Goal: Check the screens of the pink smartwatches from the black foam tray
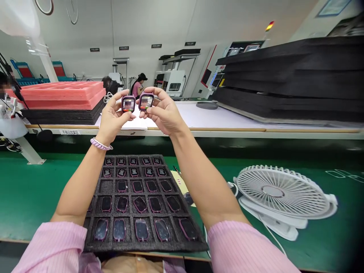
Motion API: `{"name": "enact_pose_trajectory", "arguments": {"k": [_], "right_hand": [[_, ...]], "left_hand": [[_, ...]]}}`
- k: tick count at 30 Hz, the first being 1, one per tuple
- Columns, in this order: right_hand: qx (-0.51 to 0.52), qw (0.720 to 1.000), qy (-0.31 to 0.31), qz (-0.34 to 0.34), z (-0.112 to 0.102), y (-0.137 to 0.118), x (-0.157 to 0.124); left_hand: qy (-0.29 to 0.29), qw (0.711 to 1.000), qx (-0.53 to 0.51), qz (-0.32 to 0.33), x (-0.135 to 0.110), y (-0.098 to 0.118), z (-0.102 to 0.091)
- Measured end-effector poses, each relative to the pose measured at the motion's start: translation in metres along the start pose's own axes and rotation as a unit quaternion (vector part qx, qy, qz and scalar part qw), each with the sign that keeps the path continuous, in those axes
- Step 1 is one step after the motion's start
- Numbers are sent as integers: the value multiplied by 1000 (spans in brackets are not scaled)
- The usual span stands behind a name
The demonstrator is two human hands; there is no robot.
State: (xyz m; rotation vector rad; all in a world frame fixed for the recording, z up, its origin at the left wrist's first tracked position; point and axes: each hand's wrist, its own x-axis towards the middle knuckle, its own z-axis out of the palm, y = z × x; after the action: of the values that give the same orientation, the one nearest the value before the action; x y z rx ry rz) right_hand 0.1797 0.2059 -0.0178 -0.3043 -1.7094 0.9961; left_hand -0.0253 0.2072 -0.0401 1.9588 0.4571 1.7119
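Note:
Both arms are raised in front of me. My left hand (112, 115) pinches a small pink-framed watch body (128, 104) with its glossy screen facing me. My right hand (163, 112) grips a second watch body (146, 101) the same way, side by side with the first and almost touching it. Below my forearms a black foam tray (98, 187) lies on the green mat, its pockets filled with several more watch bodies (141, 229); one pocket at the left of the third row is bare.
A white desk fan (280, 193) lies face up at the right on the green mat (31, 189). Beyond it runs a white bench with pink foam sheets (61, 94) at the left and stacked black foam (292, 76) at the right. A person (138, 85) sits far back.

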Motion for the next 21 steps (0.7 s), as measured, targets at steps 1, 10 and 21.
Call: {"name": "enact_pose_trajectory", "arguments": {"k": [1, 10, 21], "right_hand": [[-2, 1000, 0, 1, 1, 0, 0], [5, 1000, 13, 15, 9, 2, 0], [32, 999, 24, 36, 23, -4, -21]], "left_hand": [[1, 1000, -1, 5, 1, -1, 0], [41, 998, -14, -41, -3, 15, 7], [54, 995, -10, -82, -23, 30, 11]]}}
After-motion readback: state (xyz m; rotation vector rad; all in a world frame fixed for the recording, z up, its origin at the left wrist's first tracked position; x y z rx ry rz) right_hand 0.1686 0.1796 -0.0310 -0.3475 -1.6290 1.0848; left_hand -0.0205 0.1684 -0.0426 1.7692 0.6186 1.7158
